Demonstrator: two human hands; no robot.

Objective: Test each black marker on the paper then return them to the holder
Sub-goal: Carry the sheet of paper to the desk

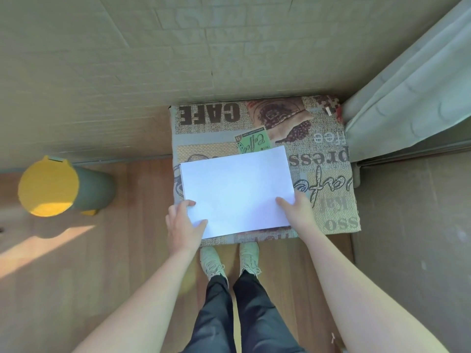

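Observation:
A blank white sheet of paper (pixel 237 189) lies on a small table (pixel 328 149) covered with a coffee-print cloth. My left hand (pixel 184 224) grips the paper's near left corner, thumb on top. At the near right edge my right hand (pixel 297 211) holds the sheet, fingers resting on it. No black marker and no holder are in view.
A dark green bin with a yellow lid (pixel 51 186) stands on the wooden floor at the left. A pale curtain (pixel 413 93) hangs at the right, touching the table's far corner. A small white object (pixel 328 110) lies at the table's far right. My shoes (pixel 229 258) stand just before the table.

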